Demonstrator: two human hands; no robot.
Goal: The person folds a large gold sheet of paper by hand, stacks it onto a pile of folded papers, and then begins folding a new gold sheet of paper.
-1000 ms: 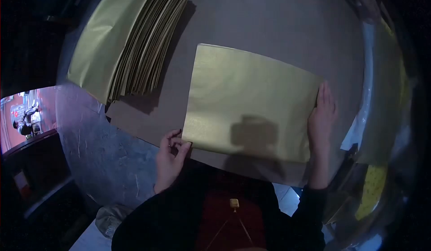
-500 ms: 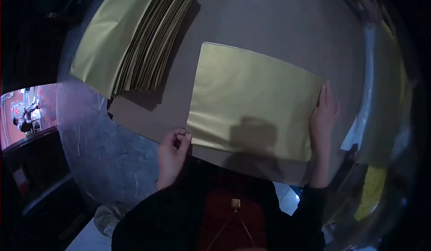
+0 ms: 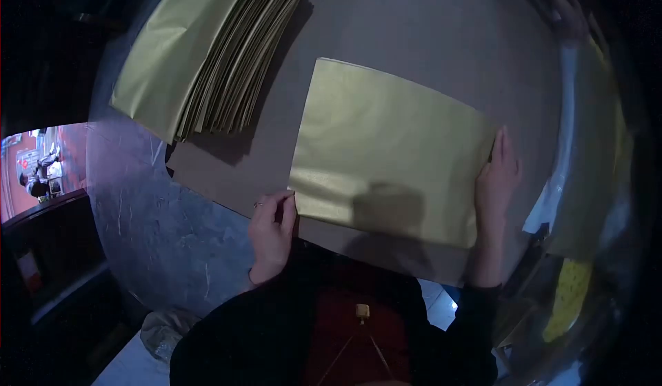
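Note:
A gold folded sheet of paper (image 3: 393, 137) lies before me on a brown board, a shadow falling over its near part. My left hand (image 3: 272, 231) is closed at the sheet's near left edge, thumb and fingertips pinching the edge. Along the right edge rests my right hand (image 3: 498, 182), its fingers stretched out flat against the side. A thick stack of similar gold sheets (image 3: 172, 55) lies at the upper left, its layered edges facing right.
The brown board (image 3: 214, 179) lies on a grey, scuffed table surface (image 3: 158, 227). At the right are a whitish clear plastic strip (image 3: 562, 144) and a yellow piece (image 3: 571, 296). A grey bag (image 3: 165, 334) sits at the lower left. A distant person (image 3: 41, 175) shows at far left.
My left hand has moved slightly up and right along the sheet's left edge, its fingers now straighter in the pinch. The sheet's far left corner has shifted slightly; my right hand stays nearly still.

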